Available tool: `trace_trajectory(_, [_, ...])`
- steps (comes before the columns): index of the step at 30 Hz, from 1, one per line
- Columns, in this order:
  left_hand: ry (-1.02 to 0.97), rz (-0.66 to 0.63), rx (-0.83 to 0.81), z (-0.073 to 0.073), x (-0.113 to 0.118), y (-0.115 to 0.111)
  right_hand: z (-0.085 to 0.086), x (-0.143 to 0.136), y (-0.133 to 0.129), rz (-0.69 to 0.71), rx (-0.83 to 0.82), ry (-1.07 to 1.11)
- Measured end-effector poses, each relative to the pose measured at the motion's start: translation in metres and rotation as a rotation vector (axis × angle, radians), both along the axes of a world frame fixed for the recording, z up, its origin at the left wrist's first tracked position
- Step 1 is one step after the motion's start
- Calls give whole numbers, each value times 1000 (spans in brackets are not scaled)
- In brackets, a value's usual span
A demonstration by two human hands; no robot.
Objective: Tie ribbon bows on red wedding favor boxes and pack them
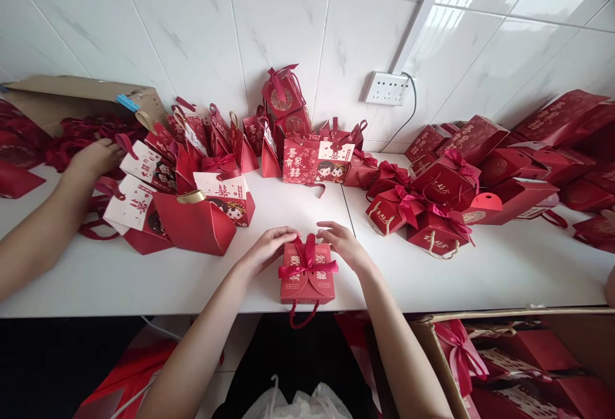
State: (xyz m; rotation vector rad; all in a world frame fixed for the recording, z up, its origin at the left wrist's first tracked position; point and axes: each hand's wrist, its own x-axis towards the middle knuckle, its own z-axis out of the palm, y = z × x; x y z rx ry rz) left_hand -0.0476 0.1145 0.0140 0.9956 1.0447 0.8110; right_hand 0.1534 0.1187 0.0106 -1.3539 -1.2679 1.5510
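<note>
A small red gift box [307, 287] sits near the table's front edge, tied with a dark red satin bow [310, 266]. Its twisted cord handle [304, 316] hangs over the front edge. My left hand [269, 247] rests by the box's far left corner, fingers stretched toward the upright ribbon loop; whether they touch it I cannot tell. At the far right corner my right hand [344, 243] is open, its fingers apart and beside the bow. Neither hand is visibly gripping the box.
Red gift bags [195, 220] stand at left, and bow-tied boxes [437, 233] at right. Another person's hand [98, 156] reaches toward dark red ribbons by a cardboard box [86, 95]. An open carton [432, 355] of gift boxes is below right. A power strip [385, 88] hangs on the wall.
</note>
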Motion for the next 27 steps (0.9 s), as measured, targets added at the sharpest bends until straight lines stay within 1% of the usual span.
trace_trajectory(2, [5,43,-10,1,-4,-8,1,11,-19,-126,63,-56])
trace_trajectory(4, [14,83,-14,1,-9,-17,2,23,-43,-178,139,-79])
trace_trajectory(5, [19,100,-13,0,-11,-22,2,28,-55,-162,206,-78])
trace_trajectory(7, [27,122,-8,-3,-13,-32,2,35,-76,-35,304,-100])
trace_trajectory(9, [32,117,0,-7,-15,-41,1,37,-89,129,338,-184])
trace_trajectory(10, [35,100,5,-9,-17,-46,0,37,-92,174,336,-237])
trace_trajectory(11, [36,76,6,-10,-19,-50,-1,37,-92,173,332,-286])
trace_trajectory(12, [49,29,2,-9,-24,-55,-1,38,-90,124,332,-329])
trace_trajectory(13, [78,-49,-9,-8,-30,-58,-1,39,-87,31,339,-363])
trace_trajectory(14, [120,-157,-29,-5,-37,-62,-1,41,-84,-85,349,-391])
trace_trajectory(16, [242,-458,-83,4,-55,-68,2,46,-78,-301,371,-422])
trace_trajectory(17, [286,-587,-110,11,-63,-70,3,48,-76,-366,380,-421])
trace_trajectory(18, [316,-665,-120,17,-70,-71,5,49,-75,-385,392,-411])
trace_trajectory(19, [336,-673,-104,23,-74,-72,6,49,-76,-359,406,-401])
trace_trajectory(20, [363,-612,-53,28,-76,-70,6,47,-77,-299,420,-395])
trace_trajectory(21, [404,-495,28,32,-74,-68,5,43,-79,-223,430,-399])
trace_trajectory(23, [519,-182,216,36,-64,-61,1,31,-85,-98,440,-435])
trace_trajectory(24, [581,-38,291,36,-56,-56,-1,23,-88,-67,445,-461])
trace_trajectory(25, [629,55,338,35,-47,-52,-4,15,-90,-55,459,-489])
trace_trajectory(26, [656,86,368,34,-39,-48,-6,7,-92,-55,484,-517])
trace_trajectory(27, [669,73,384,32,-32,-45,-7,-1,-93,-54,516,-543])
